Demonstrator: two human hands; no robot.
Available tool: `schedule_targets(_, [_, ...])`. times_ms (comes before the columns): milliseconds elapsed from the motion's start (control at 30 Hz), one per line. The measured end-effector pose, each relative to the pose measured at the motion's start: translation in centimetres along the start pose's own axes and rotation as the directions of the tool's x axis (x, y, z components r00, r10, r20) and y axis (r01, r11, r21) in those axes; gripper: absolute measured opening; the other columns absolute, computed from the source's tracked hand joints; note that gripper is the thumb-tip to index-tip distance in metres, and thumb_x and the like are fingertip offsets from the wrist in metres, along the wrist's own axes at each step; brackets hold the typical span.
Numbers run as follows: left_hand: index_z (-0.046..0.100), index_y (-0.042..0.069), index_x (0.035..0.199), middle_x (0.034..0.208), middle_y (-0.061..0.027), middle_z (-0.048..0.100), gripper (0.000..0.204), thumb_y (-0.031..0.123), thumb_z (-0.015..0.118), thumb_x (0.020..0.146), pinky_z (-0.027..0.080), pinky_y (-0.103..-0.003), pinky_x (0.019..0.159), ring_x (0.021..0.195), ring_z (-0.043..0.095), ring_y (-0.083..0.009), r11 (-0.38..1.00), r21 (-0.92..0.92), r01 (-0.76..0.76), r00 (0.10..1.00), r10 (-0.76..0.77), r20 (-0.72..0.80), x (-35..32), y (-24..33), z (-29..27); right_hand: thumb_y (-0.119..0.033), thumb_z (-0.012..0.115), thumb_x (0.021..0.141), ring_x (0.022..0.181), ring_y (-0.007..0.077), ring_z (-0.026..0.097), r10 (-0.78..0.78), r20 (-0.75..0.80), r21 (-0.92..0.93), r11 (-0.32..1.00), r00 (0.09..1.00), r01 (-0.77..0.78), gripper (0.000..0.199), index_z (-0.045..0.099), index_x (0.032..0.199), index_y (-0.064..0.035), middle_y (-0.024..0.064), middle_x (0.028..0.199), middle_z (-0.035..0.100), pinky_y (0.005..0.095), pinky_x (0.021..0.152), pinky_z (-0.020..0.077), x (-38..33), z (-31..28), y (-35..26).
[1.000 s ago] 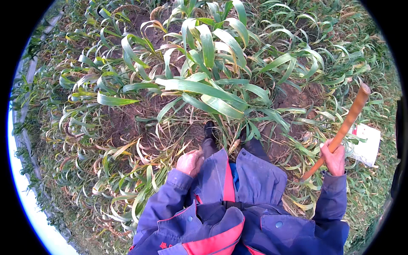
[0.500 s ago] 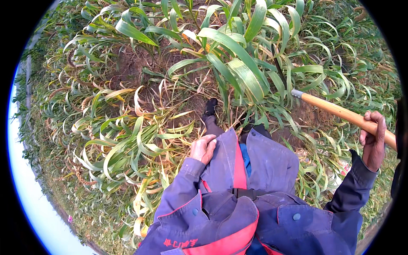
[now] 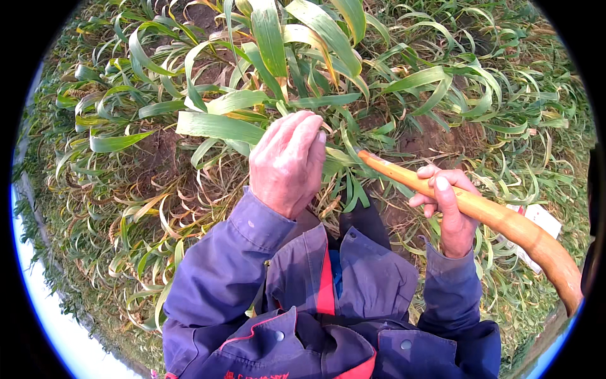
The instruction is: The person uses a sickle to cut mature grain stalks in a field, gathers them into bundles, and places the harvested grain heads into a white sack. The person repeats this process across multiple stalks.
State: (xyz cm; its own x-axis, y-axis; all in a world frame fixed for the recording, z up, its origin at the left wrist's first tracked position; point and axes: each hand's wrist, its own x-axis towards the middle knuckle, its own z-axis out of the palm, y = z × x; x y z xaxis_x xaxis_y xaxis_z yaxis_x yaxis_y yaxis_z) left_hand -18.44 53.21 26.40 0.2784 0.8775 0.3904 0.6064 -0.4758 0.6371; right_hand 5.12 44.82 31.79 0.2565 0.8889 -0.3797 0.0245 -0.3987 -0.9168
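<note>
My left hand [image 3: 287,163] is closed around a tall green plant [image 3: 268,44] with long, broad leaves, just ahead of my legs. Its fingers are curled, and the part of the stalk inside them is hidden. A smooth, curved wooden handle [image 3: 499,218] lies in my right hand [image 3: 451,205], with fingers and thumb around it. The handle's far end points at the base of the plant beside my left hand. Whatever tool head it carries is hidden among the leaves.
Dense green and yellowing leaves surround me, with brown soil [image 3: 158,155] between them. A white package [image 3: 536,230] lies among the plants at the right. My dark trouser leg [image 3: 365,224] is close behind the held plant.
My left hand has moved from beside my leg up and forward, onto the plant. My right hand has brought the wooden handle leftward, toward the plant's base.
</note>
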Motion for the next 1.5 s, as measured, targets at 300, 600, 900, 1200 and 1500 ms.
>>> schedule_targets(300, [0.061, -0.001, 0.102, 0.109, -0.0253, 0.058, 0.034, 0.026, 0.057, 0.081, 0.045, -0.047, 0.085, 0.105, 0.054, -0.0368, 0.749, 0.659, 0.062, 0.846, -0.391, 0.364, 2.2, -13.9, -2.6, -0.023, 0.052, 0.093, 0.063, 0.0152, 0.062, 0.018, -0.205, -0.104, 0.994, 0.979, -0.040, 0.021, 0.054, 0.091, -0.0020, 0.0143, 0.103, 0.061, 0.0215, 0.049, 0.0429, 0.1, 3.7, 0.9])
schedule_targets(600, [0.068, 0.006, 0.104, 0.109, -0.0152, 0.065, 0.026, 0.013, 0.053, 0.083, 0.052, -0.037, 0.076, 0.098, 0.065, -0.0301, 0.674, 0.738, 0.039, -0.031, -0.737, 0.675, -6.5, -22.5, -10.4, -0.023, 0.054, 0.092, 0.055, 0.0121, 0.058, -0.064, -0.111, -0.228, 0.973, 0.992, 0.037, 0.020, 0.055, 0.088, -0.0037, 0.0123, 0.097, 0.062, 0.0193, 0.045, 0.0380, 3.6, 8.1, -2.7])
schedule_targets(900, [0.068, 0.009, 0.089, 0.086, -0.0200, 0.066, 0.020, 0.024, 0.055, 0.084, 0.050, -0.048, 0.074, 0.085, 0.064, -0.0374, 0.726, 0.455, 0.515, 0.410, -0.675, 0.613, -12.8, -27.0, -0.3, -0.024, 0.056, 0.091, 0.056, 0.0122, 0.059, 0.012, -0.201, -0.220, 0.974, 0.979, -0.058, 0.021, 0.055, 0.091, -0.0032, 0.0121, 0.098, 0.063, 0.0184, 0.046, 0.0398, 8.3, 13.7, -0.6])
schedule_targets(1200, [0.056, 0.001, 0.119, 0.100, -0.0189, 0.063, 0.045, 0.020, 0.061, 0.078, 0.048, -0.039, 0.076, 0.094, 0.061, -0.0287, 0.444, -0.126, 0.887, 0.456, -0.802, 0.385, -11.3, -36.3, 13.7, -0.018, 0.057, 0.090, 0.056, 0.0172, 0.059, 0.026, -0.257, -0.064, 0.997, 0.966, -0.044, 0.016, 0.052, 0.093, -0.0029, 0.0176, 0.099, 0.060, 0.0198, 0.045, 0.0424, 8.5, 15.1, 2.8])
schedule_targets(1500, [0.049, 0.002, 0.126, 0.112, -0.0207, 0.058, 0.064, 0.021, 0.067, 0.067, 0.047, -0.042, 0.084, 0.100, 0.058, -0.0335, 0.557, -0.249, 0.792, 0.585, -0.577, 0.570, -12.9, -38.9, 19.6, -0.022, 0.061, 0.088, 0.054, 0.0178, 0.059, -0.004, -0.297, -0.068, 0.998, 0.955, -0.017, 0.023, 0.053, 0.091, -0.0006, 0.0173, 0.098, 0.061, 0.0219, 0.046, 0.0437, 9.1, 15.6, 4.8])
